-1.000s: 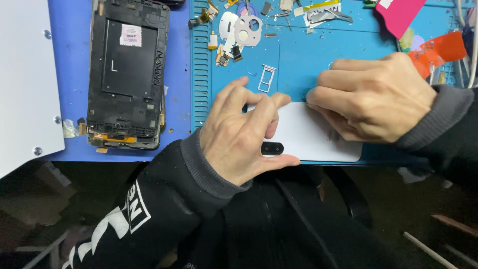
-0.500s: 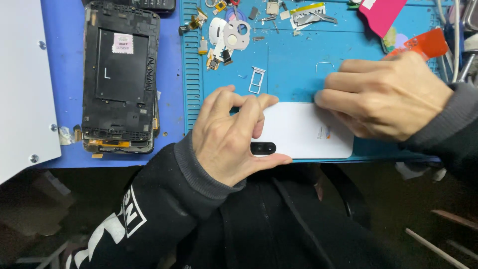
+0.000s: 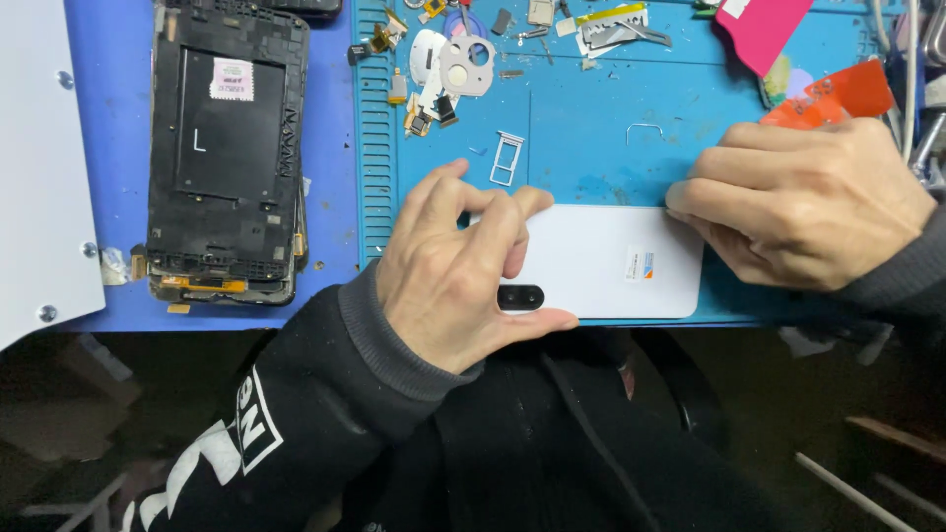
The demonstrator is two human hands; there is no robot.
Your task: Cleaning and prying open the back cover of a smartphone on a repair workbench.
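The phone (image 3: 601,261) lies back side up on the blue mat (image 3: 591,148), at the near edge of the table, with its white cover facing me and a small sticker (image 3: 639,264) on it. My left hand (image 3: 458,271) holds the end with the dark camera window (image 3: 519,297): the thumb presses the near edge just under that window, and the fingers are curled over the far edge, so the hand pinches the phone across its width. My right hand (image 3: 803,202) is at the other end, fingers pressed together with the tips on the far right corner of the cover; whether a tool is between them I cannot tell.

I judge this step to be work on the back cover at that corner, opening or seating it. The next move calls for a steady left grip and a small, careful force from the right fingertips along the edge.

A card tray (image 3: 506,158) lies just beyond the phone, and a bare phone frame (image 3: 227,148) well to the left.
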